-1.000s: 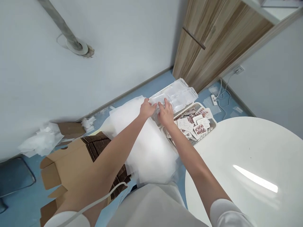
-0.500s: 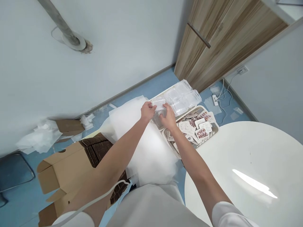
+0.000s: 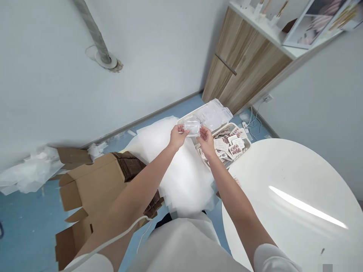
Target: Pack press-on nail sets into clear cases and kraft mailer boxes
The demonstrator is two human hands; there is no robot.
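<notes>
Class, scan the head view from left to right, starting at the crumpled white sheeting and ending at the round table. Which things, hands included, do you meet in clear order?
Crumpled white sheeting, opened cardboard box, left hand, clear plastic case, right hand, round white table.

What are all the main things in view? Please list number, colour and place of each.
Small rectangular clear plastic case: one, transparent, centre.
Plastic baskets: two, whitish, near the case.
Flat clear plastic packs: several, transparent, far basket.
Printed paper cards: many, white and reddish, near basket.
Thin soft sheets: one pile, white, below centre.
Cut cardboard blanks: stacked, count unclear, brown, lower left.
Crumpled sheets: several, white, far left.
Round glossy table: one, white, lower right.
Wooden cabinet: one, brown, upper right.
Framed picture: at least one, pale frame, cabinet top.
Power strip: one, white, floor beside cabinet.
Round wall pipe: one, grey, upper left.
Left grip, bare hand: one, case's left edge.
Right grip, bare hand: one, case's right edge.
</notes>
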